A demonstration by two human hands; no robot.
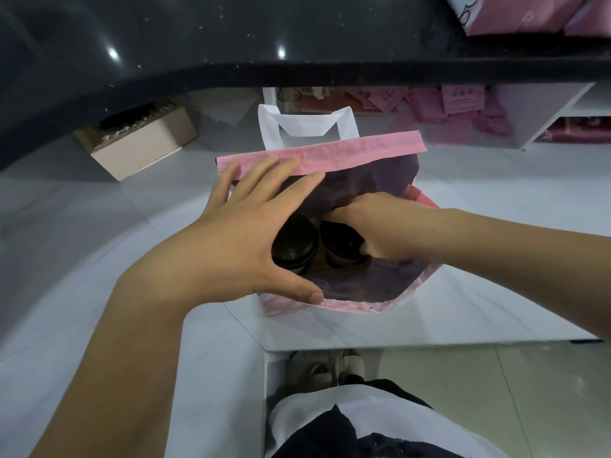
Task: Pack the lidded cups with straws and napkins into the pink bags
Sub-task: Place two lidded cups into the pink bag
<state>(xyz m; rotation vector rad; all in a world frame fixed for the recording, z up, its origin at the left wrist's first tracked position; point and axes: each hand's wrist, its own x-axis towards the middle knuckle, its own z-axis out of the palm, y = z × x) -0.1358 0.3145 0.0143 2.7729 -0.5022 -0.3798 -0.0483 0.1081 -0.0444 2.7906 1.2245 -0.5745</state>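
Note:
An open pink bag [347, 150] with white handles stands on the white counter [99, 266]. Inside it stand two cups with black lids, one on the left [292, 247] and one on the right [339, 241]. My left hand [244, 226] spans the bag's left mouth, fingers straight on the far rim and thumb on the near rim, holding it wide. My right hand [373, 226] reaches down into the bag from the right and its curled fingers grip the right cup. Its fingertips are hidden inside the bag.
A black raised counter ledge [297, 67] runs across the back. A cardboard box [139, 140] sits at the back left. Pink bags and packets [463, 104] lie on shelves at the back right, more [515, 14] on the top ledge. The counter's front edge [429, 345] is below the bag.

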